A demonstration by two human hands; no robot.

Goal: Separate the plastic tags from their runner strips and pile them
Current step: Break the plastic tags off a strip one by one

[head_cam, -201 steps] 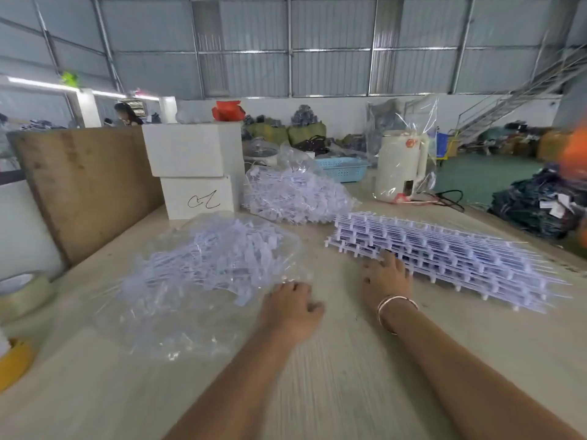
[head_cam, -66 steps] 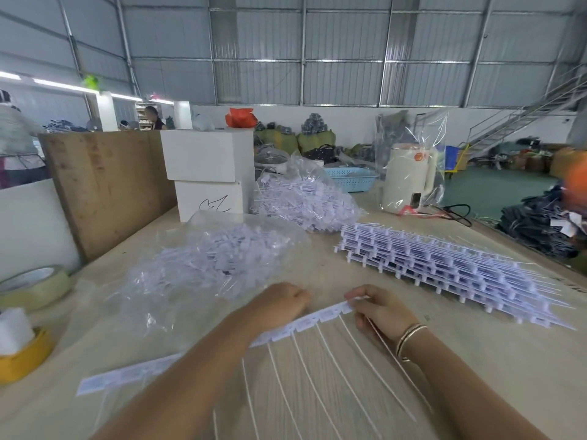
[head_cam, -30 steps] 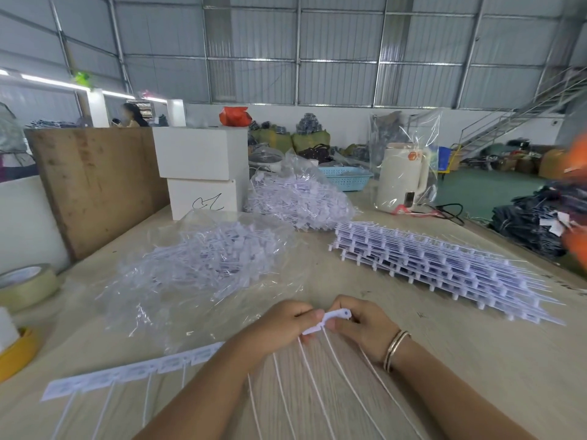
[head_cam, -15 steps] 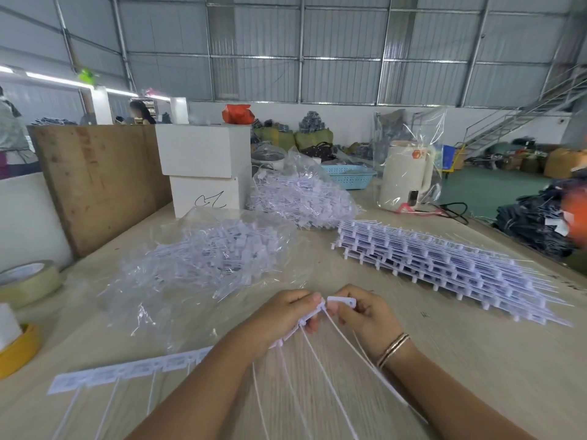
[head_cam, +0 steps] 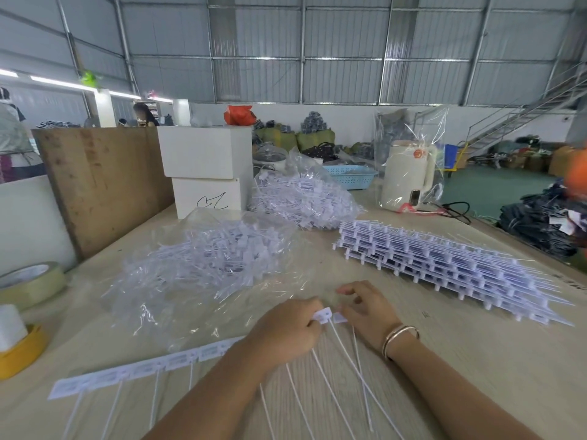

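**Ana:** Head view first. What are the hands doing?

**Ben:** The left hand (head_cam: 287,328) sits near the middle of the wooden table (head_cam: 476,360), fingers curled around the end of a white tag strip (head_cam: 143,366). One tag (head_cam: 323,314) sticks out past its knuckles. The strip runs from that hand off to the near left, lying flat, with thin white tails hanging toward the near edge.

**Ana:** And the right hand?

**Ben:** The right hand (head_cam: 365,308) is just beside the left, almost touching it. Its lower fingers pinch a small white piece (head_cam: 339,318), while the forefinger is lifted and bent. A bracelet (head_cam: 398,336) circles that wrist.

**Ana:** Where are the loose tags?

**Ben:** A heap of separated tags (head_cam: 216,255) lies on clear plastic film, just beyond the hands and slightly left. A second heap in a clear bag (head_cam: 305,198) sits farther back, beside two stacked white boxes (head_cam: 206,173).

**Ana:** Anything still joined?

**Ben:** A flat stack of uncut strips (head_cam: 444,265) lies to the right, well apart from the hands. Far behind it stands a cream kettle (head_cam: 406,176) wrapped in plastic, near a blue basket (head_cam: 351,176).

**Ana:** The left edge?

**Ben:** A roll of tape (head_cam: 30,285) and, nearer, a yellow-rimmed roll (head_cam: 22,352). A wooden board (head_cam: 101,185) leans upright behind them.
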